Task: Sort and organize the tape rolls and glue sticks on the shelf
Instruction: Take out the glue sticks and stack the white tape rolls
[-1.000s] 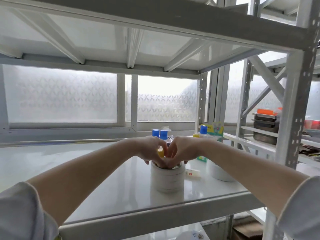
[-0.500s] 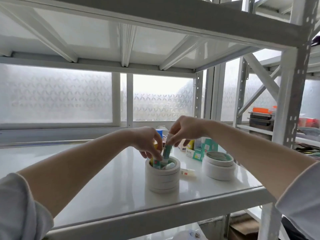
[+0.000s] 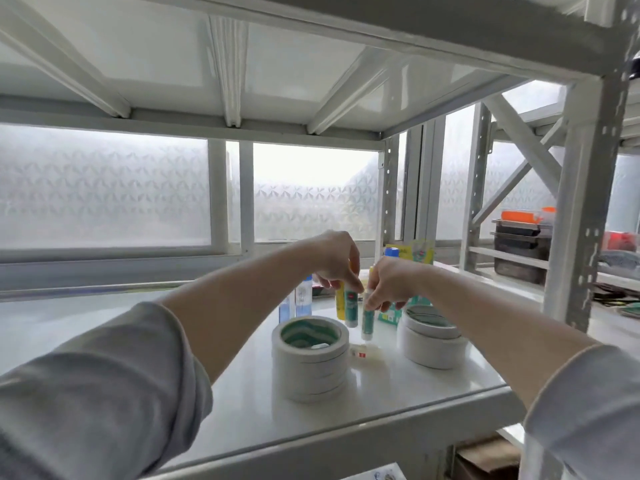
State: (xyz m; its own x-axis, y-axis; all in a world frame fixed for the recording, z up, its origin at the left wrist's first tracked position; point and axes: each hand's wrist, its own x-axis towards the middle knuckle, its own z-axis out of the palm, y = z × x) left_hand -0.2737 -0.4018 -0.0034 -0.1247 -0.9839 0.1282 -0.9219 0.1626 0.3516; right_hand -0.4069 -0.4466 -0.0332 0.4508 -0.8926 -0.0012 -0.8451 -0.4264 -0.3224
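Note:
A stack of white tape rolls [image 3: 311, 363] stands on the white shelf [image 3: 104, 327], its hollow core open at the top. A second, lower stack of tape rolls [image 3: 431, 344] stands to its right. My left hand [image 3: 337, 261] holds glue sticks [image 3: 348, 304], one green-and-white and one yellow, just above and behind the first stack. My right hand [image 3: 389, 284] pinches another green glue stick [image 3: 367, 322], hanging upright between the two stacks. A small white stick with a red mark [image 3: 363, 353] lies on the shelf below it.
Blue-capped glue bottles [image 3: 301, 301] and a green-and-yellow packet [image 3: 415, 252] stand behind the hands. The shelf's right upright post [image 3: 581, 209] rises at the front corner. Dark trays with an orange lid [image 3: 519, 244] sit on the neighbouring rack.
Both hands have risen out of the first stack's core, each lifting glue sticks clear of it. The core now looks nearly empty.

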